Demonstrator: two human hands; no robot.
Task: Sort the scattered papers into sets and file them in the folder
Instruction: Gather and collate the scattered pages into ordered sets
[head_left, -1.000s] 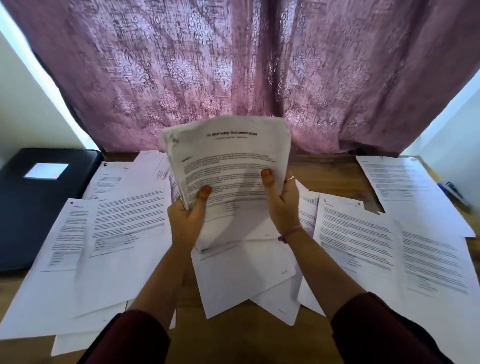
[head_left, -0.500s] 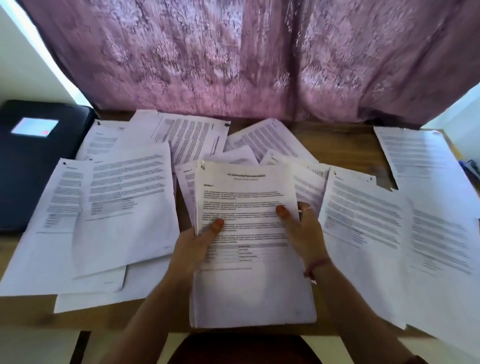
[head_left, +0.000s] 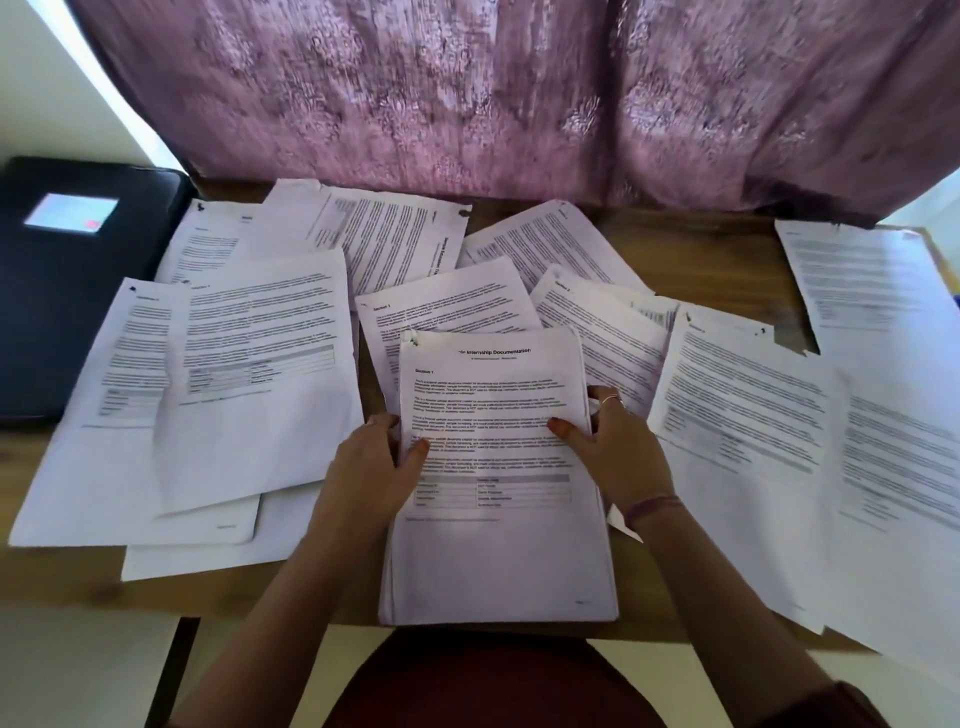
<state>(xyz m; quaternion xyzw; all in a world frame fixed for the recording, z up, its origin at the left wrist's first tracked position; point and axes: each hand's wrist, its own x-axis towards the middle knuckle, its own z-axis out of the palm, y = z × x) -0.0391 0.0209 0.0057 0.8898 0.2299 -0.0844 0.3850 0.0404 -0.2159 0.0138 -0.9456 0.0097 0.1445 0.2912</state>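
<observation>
A stapled stack of papers (head_left: 498, 551) headed "Internship Documentation" lies flat at the table's near edge, in front of me. My left hand (head_left: 371, 467) grips its left side, thumb on the top sheet. My right hand (head_left: 610, 441) grips the right side the same way, fingers curled under the edge. Loose printed sheets (head_left: 260, 384) are scattered over the table on both sides and behind the stack. A black folder (head_left: 67, 291) lies shut at the far left.
The wooden table (head_left: 701, 244) shows bare between the sheets at the back right. A purple patterned curtain (head_left: 493, 93) hangs right behind the table. More overlapping sheets (head_left: 779, 441) cover the right side and hang over the near edge.
The stack was held upright in the air one second ago. Both hands have brought it down flat onto the table's near edge and still hold it.
</observation>
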